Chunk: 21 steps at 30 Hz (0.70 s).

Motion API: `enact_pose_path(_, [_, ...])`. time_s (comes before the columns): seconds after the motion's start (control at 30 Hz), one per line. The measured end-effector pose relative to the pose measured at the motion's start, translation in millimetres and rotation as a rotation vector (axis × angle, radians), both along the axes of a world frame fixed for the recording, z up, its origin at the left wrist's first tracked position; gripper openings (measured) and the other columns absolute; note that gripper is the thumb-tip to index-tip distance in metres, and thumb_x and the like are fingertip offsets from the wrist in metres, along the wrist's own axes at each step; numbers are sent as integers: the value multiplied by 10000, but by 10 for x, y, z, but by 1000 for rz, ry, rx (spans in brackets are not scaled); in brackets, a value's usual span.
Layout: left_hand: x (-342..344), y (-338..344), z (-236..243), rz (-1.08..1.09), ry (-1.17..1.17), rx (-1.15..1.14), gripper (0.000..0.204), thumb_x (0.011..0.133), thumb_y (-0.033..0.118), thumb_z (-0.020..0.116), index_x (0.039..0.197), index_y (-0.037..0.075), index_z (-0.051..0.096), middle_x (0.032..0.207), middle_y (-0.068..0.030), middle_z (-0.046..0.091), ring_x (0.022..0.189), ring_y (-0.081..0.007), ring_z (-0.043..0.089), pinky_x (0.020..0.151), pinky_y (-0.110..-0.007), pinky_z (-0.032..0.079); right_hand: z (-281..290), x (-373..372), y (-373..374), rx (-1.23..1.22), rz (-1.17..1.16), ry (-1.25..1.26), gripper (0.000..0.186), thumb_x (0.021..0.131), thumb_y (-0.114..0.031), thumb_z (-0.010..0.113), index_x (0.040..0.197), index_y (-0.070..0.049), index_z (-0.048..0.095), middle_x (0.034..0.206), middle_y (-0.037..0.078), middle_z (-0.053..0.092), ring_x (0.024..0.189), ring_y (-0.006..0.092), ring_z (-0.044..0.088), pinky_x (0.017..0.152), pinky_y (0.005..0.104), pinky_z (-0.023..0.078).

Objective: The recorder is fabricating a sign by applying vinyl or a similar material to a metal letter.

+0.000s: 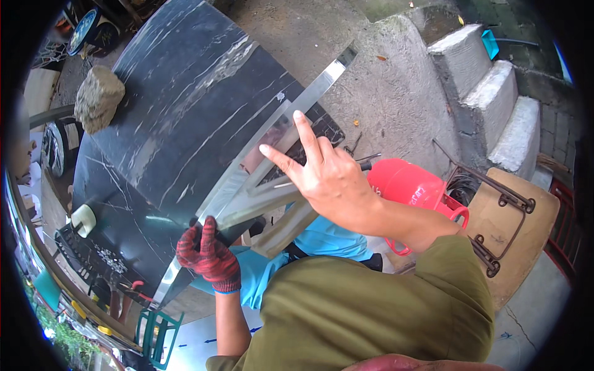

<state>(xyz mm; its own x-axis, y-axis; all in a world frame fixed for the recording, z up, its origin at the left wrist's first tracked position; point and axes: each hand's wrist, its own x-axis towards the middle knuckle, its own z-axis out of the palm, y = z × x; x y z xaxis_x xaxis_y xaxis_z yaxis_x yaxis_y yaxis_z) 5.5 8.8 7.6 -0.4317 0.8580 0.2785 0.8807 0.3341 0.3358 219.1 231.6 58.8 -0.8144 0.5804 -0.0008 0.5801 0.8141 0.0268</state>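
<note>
A shiny metal bar (318,83) runs diagonally along the edge of a black marble-patterned slab (185,93). Flat grey strips (263,201) branch off it at an angle. On my left hand (210,256) is a red and black knit glove; its fingers bend over the lower part of the bar and appear to grip it. My bare right hand (334,182) hovers over or rests near the bar's middle, index and middle fingers stretched out and apart. The other fingers are partly hidden, and nothing shows in that hand.
A rough stone (99,99) sits on the slab's left edge. To my right are a red plastic container (402,179), a wooden board with metal brackets (526,229) and concrete steps (495,93). Tools and a green plastic rack (158,334) lie at lower left.
</note>
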Motion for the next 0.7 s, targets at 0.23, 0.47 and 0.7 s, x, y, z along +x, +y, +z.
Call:
enact_pose_path(0.23, [17,-24,19,22,-21,-49,352,890,-38,761,1169,173,795,1205,-98,562,1080,-284,630,973,-428,535,-37,28,40,-85,-16,26,790,819,-61,607,1587,-228,529,1519,352,499,666,131,468,535,208,474])
enact_pose_path(0.47, [55,-91,4,78,-43,-92,315,950,-29,707,1194,155,784,1315,-121,490,1188,-306,617,1013,-428,522,-68,41,44,-105,-32,43,807,805,-33,603,1581,-242,535,1518,338,511,609,103,425,521,204,468])
enact_pose_path(0.7, [52,-155,-56,78,-47,-52,365,920,-52,722,1213,158,777,1324,-123,510,1225,-298,566,1002,-399,507,-94,47,45,-130,-31,75,803,801,-25,603,1571,-245,548,1513,339,517,599,98,407,517,208,475])
